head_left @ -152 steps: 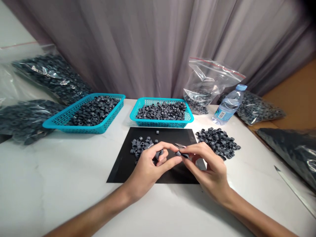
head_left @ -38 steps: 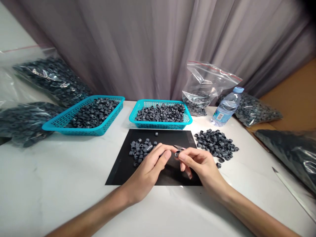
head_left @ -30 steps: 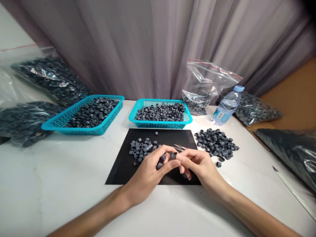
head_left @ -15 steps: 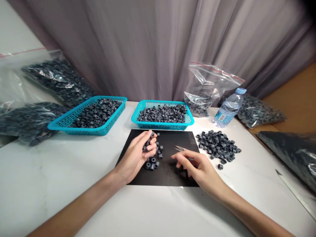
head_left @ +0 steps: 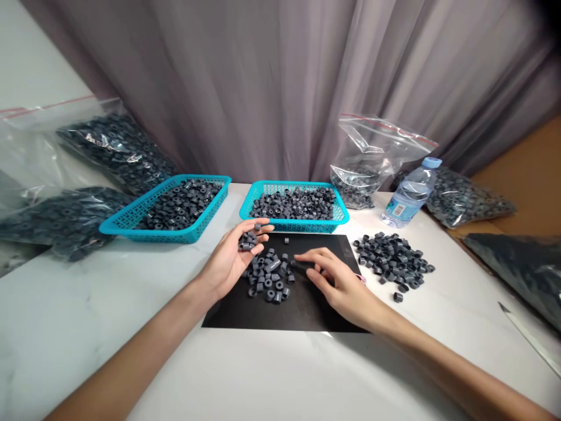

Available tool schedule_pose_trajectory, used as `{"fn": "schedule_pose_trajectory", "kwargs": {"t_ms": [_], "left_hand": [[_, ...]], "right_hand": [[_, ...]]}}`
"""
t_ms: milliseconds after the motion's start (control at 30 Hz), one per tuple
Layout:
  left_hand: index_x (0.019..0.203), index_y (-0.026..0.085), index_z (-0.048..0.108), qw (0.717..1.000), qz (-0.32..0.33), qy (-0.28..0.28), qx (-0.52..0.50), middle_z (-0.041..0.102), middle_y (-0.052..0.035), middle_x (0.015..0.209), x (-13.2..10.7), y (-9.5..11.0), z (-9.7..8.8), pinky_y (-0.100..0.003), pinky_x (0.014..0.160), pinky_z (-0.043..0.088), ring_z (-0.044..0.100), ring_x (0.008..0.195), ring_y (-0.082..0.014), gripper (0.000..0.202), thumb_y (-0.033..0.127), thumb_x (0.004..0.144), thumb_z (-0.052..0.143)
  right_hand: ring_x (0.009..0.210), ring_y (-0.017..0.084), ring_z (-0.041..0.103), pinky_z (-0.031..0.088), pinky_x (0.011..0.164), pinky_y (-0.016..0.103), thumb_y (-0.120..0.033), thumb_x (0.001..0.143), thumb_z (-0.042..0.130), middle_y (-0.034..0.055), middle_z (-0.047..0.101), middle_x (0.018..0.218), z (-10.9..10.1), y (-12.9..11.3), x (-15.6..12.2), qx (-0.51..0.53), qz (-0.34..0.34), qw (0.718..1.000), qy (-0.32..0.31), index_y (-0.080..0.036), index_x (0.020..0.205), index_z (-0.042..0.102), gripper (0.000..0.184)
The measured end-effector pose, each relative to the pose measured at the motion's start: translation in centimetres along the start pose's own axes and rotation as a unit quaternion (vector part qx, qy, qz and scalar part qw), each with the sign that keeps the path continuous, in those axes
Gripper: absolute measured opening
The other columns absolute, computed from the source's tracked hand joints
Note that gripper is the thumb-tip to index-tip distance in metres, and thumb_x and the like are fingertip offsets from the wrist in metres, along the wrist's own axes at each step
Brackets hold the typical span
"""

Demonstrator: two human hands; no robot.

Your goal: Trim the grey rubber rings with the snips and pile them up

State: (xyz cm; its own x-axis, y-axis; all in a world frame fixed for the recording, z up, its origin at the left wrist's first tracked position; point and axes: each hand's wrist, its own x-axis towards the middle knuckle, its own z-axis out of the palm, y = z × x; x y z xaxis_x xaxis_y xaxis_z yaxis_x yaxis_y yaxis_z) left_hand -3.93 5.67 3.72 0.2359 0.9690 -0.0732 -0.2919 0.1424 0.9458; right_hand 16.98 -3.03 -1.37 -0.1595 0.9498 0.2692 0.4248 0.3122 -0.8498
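Cupped with the palm turned inward, my left hand (head_left: 232, 251) holds several small dark grey plastic rings (head_left: 248, 240), one of them up by the fingertips. Just right of it, a loose heap of the same rings (head_left: 272, 278) lies on the black mat (head_left: 307, 316). My right hand (head_left: 335, 278) hovers over the mat at the right side of this heap, fingers bent and apart, with nothing visible in them. Pink handles of small scissors (head_left: 361, 279) show behind the right hand; the blades are hidden by it.
Two teal baskets (head_left: 193, 234) (head_left: 302, 225) full of dark parts stand at the back. A pile of thin-walled rings (head_left: 394, 260) lies right of the mat, below a water bottle (head_left: 412, 193). Filled plastic bags (head_left: 118, 146) (head_left: 359, 181) stand on both sides. A knife blade (head_left: 526, 336) lies at far right.
My left hand has opened and moved left, and more rings now lie on the mat beneath it. My right hand has shifted up and left, covering the scissors' blades.
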Motion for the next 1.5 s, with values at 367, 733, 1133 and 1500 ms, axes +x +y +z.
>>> {"fn": "schedule_pose_trajectory", "kwargs": {"t_ms": [367, 733, 1133, 1500], "left_hand": [[0.073, 0.016, 0.07, 0.935, 0.084, -0.024, 0.344, 0.049, 0.0021, 0.061, 3.0, 1.2, -5.5, -0.023, 0.052, 0.027, 0.041, 0.058, -0.0127, 0.025, 0.039, 0.081, 0.069], [0.07, 0.02, 0.076, 0.843, 0.125, -0.075, 0.518, 0.052, 0.0026, 0.061, 3.1, 0.0, -5.8, -0.027, 0.064, 0.031, 0.047, 0.063, -0.0163, 0.031, 0.05, 0.072, 0.078], [0.087, 0.02, 0.067, 0.924, 0.129, -0.118, 0.34, 0.06, 0.0019, 0.076, -0.1, 0.5, -1.7, -0.025, 0.059, 0.033, 0.043, 0.062, -0.0123, 0.031, 0.05, 0.09, 0.062], [0.084, 0.02, 0.057, 0.911, 0.142, -0.13, 0.365, 0.054, 0.0042, 0.074, -2.7, -1.8, 1.3, -0.026, 0.067, 0.037, 0.047, 0.069, -0.0135, 0.03, 0.047, 0.097, 0.055]], "right_hand": [[0.098, 0.023, 0.063, 0.05, 0.089, 0.036, -0.016, 0.098, 0.053, 0.0108, 0.066, 0.105, 1.7, 3.2, 7.8, -0.199, -0.108, 0.974, 0.006, -0.018, 0.108, 0.073, 0.021], [0.072, 0.017, 0.062, 0.049, 0.068, 0.03, -0.023, 0.096, 0.054, 0.0044, 0.068, 0.086, 0.9, 1.3, 3.9, -0.169, -0.064, 0.982, 0.057, -0.019, 0.09, 0.063, 0.012], [0.08, 0.018, 0.064, 0.053, 0.073, 0.03, -0.035, 0.093, 0.065, 0.0041, 0.066, 0.088, 1.3, -2.3, 0.1, 0.09, -0.03, 0.99, 0.104, -0.022, 0.082, 0.053, 0.021], [0.057, 0.01, 0.055, 0.046, 0.054, 0.024, -0.048, 0.082, 0.078, -0.0043, 0.057, 0.073, 2.7, -2.1, 0.1, 0.342, 0.118, 0.931, 0.048, -0.019, 0.1, 0.061, 0.038]]}}
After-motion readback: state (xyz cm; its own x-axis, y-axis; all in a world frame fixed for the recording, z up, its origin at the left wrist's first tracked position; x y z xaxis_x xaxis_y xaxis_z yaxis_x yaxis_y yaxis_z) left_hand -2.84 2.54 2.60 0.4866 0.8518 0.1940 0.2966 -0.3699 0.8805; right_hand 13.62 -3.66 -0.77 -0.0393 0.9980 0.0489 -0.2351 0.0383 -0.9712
